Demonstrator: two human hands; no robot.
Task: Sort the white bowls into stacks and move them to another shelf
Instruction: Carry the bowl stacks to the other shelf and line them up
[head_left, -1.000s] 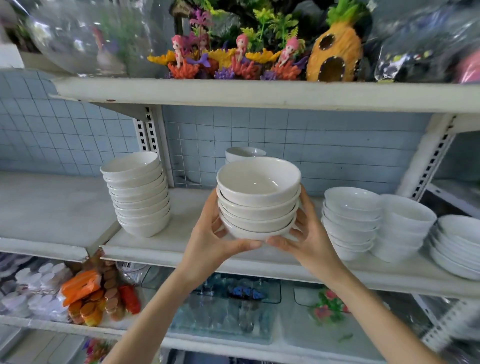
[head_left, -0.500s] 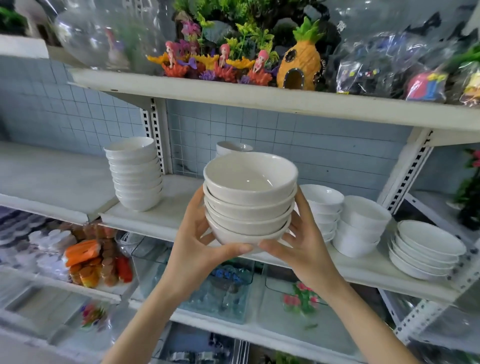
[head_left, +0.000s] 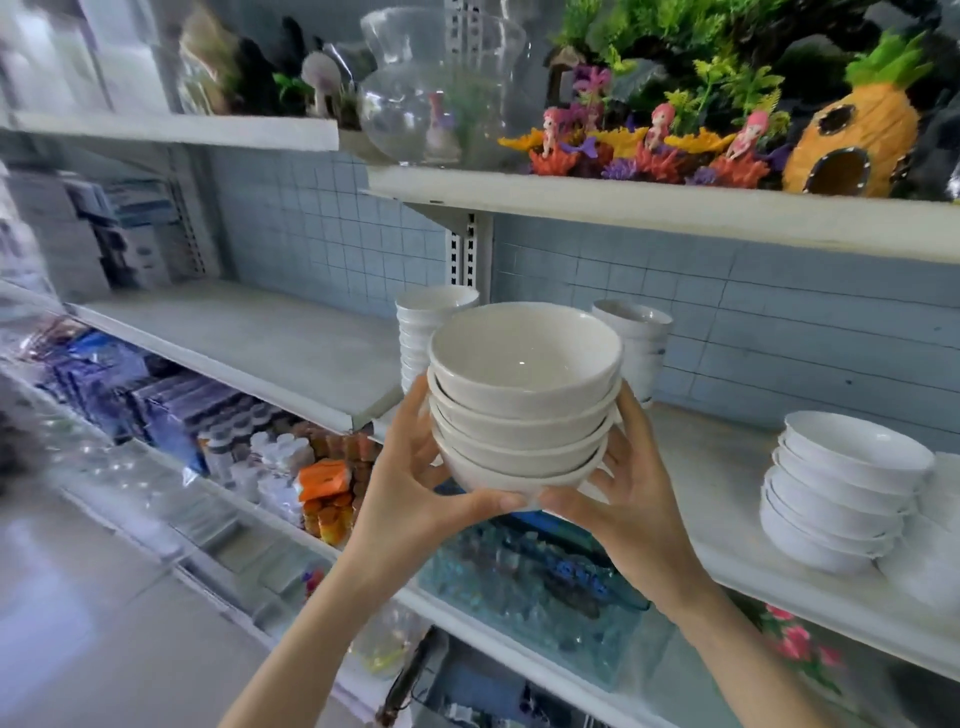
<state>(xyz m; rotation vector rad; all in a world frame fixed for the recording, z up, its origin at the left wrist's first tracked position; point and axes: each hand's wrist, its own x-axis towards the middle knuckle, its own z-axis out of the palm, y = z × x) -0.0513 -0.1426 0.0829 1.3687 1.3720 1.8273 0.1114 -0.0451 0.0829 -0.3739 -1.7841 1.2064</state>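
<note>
Cupping a stack of four white glazed ceramic bowls (head_left: 522, 410) from both sides, the left hand (head_left: 410, 499) and the right hand (head_left: 623, 499) hold it in the air in front of the shelving. The fingers curl around the lower bowls, and the thumbs nearly meet under the near side. The stack sits level, well below the white upper shelf board (head_left: 675, 208). Directly behind it rise a tall stack of small white bowls (head_left: 415, 332) and a second white stack (head_left: 636, 348); their bases are hidden. Further right, a stack of shallow white bowls (head_left: 841, 493) sits near the front edge of the pale right-hand shelf (head_left: 717, 467), well apart from the hands. To the left, the pale grey left-hand shelf board (head_left: 249, 338) shows a wide stretch of open surface, its front corner just beside the left hand.
</note>
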